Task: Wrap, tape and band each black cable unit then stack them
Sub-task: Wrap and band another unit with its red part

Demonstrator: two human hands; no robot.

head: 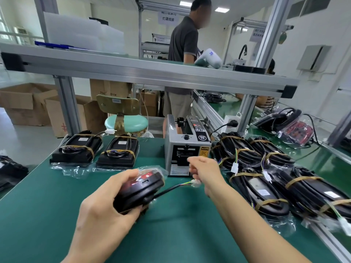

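My left hand (106, 207) grips a black cable unit (139, 188) in a clear plastic bag, with red showing on its top face, held just above the green mat. Its black cable (167, 191) runs right to a white connector (195, 182) under my right hand (204, 172). That hand is up in front of the tape dispenser (187, 149), fingers pinched together; whether tape is between them I cannot tell. Two banded units (76, 150) (117, 153) lie at the back left. Several banded units (260, 190) are piled on the right.
The green mat (57, 205) covers the bench. An aluminium shelf beam (152, 73) crosses overhead. A person in a dark shirt (183, 54) stands beyond the bench, near a green stool (126, 123) and cardboard boxes (28, 103). More unwrapped units (284, 122) lie far right.
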